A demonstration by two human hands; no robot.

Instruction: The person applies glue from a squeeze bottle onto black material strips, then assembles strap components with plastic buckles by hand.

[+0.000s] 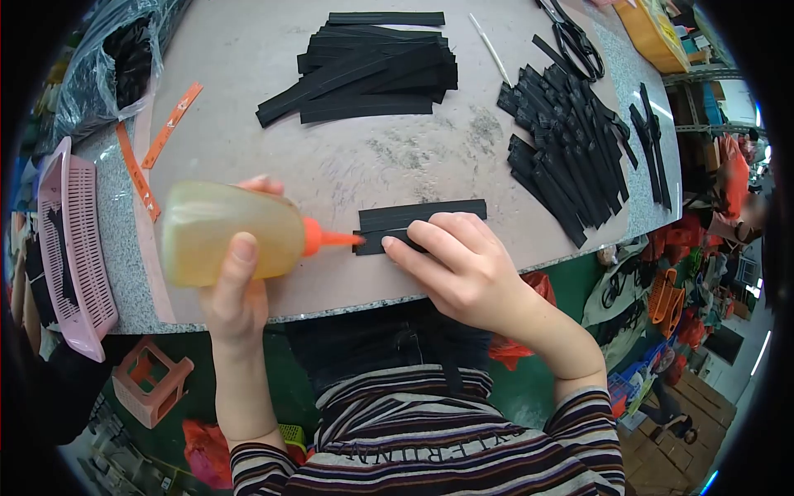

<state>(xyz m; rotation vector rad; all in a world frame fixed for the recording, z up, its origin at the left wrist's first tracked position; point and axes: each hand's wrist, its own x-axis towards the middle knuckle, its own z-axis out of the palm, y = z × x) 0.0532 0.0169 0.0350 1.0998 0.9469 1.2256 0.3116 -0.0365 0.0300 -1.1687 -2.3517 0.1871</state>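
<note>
My left hand (236, 281) is wrapped round a glue bottle (223, 231) of yellowish liquid, tipped on its side. The bottle's orange nozzle (331, 238) points right, its tip at the left end of a black strip (372, 245). Over that strip lies my right hand (459, 260), fingers bent and pressing it to the table; whether they also pinch it is hidden. Just behind, a second black strip (422, 215) lies flat, partly covered by my right fingers.
A pile of black strips (372, 70) lies at the back, with folded black strips (571, 140) to the right. Scissors (575, 41) and a white pen-like stick (490, 48) lie behind those. Orange strips (171, 124) and a pink basket (87, 240) are at left.
</note>
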